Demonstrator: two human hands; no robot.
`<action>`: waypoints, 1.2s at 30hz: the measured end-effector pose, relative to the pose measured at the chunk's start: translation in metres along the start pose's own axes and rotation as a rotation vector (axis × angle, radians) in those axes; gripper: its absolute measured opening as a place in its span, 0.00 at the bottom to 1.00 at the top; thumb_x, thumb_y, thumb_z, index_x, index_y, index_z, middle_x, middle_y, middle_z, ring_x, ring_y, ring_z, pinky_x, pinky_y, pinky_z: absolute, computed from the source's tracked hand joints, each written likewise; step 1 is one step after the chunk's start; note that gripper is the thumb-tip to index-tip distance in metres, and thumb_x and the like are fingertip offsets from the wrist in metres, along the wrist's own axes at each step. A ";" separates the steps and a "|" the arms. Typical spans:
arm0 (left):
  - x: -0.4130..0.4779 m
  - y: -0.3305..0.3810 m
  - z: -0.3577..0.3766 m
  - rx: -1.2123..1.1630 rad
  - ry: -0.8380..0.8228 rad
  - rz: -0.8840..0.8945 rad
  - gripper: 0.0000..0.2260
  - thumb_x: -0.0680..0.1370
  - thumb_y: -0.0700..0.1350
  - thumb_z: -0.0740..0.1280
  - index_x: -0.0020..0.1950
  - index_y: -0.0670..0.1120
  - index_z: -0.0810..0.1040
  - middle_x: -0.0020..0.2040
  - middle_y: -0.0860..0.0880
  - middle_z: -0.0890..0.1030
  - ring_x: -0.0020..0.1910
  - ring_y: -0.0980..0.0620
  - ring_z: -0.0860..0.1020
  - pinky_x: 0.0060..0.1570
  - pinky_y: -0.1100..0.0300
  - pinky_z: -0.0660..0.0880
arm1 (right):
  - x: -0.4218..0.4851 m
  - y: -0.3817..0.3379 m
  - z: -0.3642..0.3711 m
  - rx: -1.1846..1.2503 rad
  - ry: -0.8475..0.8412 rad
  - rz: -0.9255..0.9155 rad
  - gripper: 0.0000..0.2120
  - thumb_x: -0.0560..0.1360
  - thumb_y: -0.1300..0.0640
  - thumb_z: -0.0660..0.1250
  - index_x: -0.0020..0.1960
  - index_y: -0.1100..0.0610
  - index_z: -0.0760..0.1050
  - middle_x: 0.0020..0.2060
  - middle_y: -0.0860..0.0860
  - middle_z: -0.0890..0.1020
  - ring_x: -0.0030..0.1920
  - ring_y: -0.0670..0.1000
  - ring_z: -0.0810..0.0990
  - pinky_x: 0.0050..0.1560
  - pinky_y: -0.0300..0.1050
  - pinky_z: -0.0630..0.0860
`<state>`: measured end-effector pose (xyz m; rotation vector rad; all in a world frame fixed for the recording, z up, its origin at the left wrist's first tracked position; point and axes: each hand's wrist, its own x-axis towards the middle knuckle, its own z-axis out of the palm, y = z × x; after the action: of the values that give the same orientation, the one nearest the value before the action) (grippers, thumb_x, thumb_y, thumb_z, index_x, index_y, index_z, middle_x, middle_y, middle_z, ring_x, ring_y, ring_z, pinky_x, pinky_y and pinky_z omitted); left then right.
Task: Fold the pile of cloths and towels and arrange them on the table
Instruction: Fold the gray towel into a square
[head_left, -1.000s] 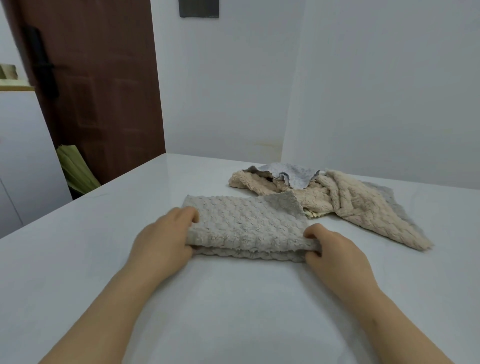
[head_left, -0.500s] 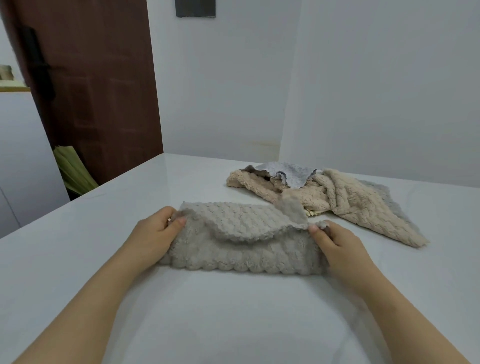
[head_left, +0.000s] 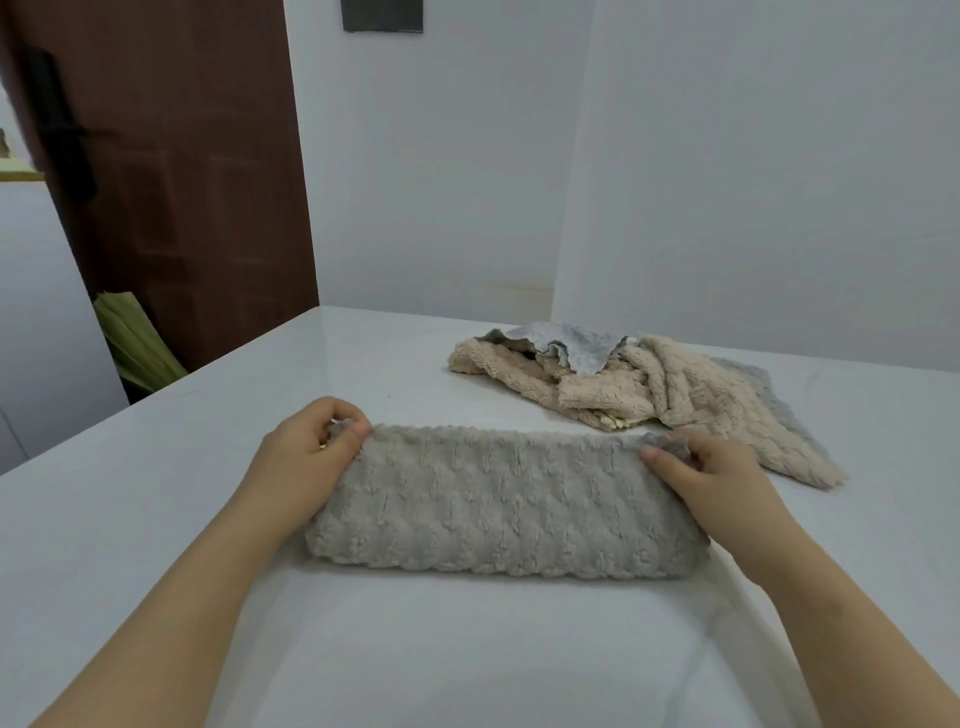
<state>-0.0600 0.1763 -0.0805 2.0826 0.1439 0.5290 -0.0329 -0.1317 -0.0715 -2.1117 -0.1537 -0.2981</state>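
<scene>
Fingers of our left hand are curled and clamped on the far left corner of the grey towel, with the thumb pressed onto the fabric. Our right hand pinches the far right corner in the same way. The towel lies on the white tabletop directly in front of us, folded into a long band that runs from one hand to the other. Its near edge is a rounded fold and its far edge is stretched fairly straight between our two grips. Both forearms reach in from the near side, one at each end of the band. Behind it and to the right sits the pile of unfolded cloths: rumpled beige towels with a thin grey cloth draped on top. One beige tail trails down just past our right hand, and we cannot tell whether it touches the hand. A brown door stands at the far left.
</scene>
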 end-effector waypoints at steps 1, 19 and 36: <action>0.002 0.001 0.001 -0.056 0.031 -0.011 0.06 0.78 0.45 0.63 0.42 0.51 0.77 0.39 0.51 0.78 0.40 0.53 0.74 0.42 0.58 0.70 | 0.002 0.000 0.002 0.039 0.033 0.003 0.11 0.75 0.57 0.66 0.35 0.59 0.75 0.30 0.55 0.79 0.34 0.53 0.75 0.37 0.45 0.70; 0.058 -0.031 0.041 0.461 -0.007 -0.030 0.05 0.77 0.47 0.63 0.47 0.50 0.78 0.52 0.51 0.79 0.54 0.48 0.72 0.48 0.58 0.68 | 0.065 0.038 0.046 -0.560 0.043 0.088 0.17 0.75 0.50 0.63 0.32 0.52 0.61 0.37 0.51 0.73 0.51 0.59 0.74 0.42 0.47 0.65; 0.048 -0.015 0.025 0.038 -0.006 -0.107 0.03 0.75 0.43 0.68 0.41 0.46 0.77 0.40 0.51 0.77 0.38 0.55 0.73 0.37 0.64 0.68 | 0.052 0.026 0.038 -0.082 0.089 0.061 0.08 0.71 0.63 0.69 0.37 0.52 0.75 0.39 0.50 0.79 0.43 0.50 0.74 0.36 0.40 0.66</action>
<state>-0.0045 0.1794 -0.0896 2.1004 0.2625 0.4579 0.0292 -0.1140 -0.0978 -2.1753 -0.0251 -0.3671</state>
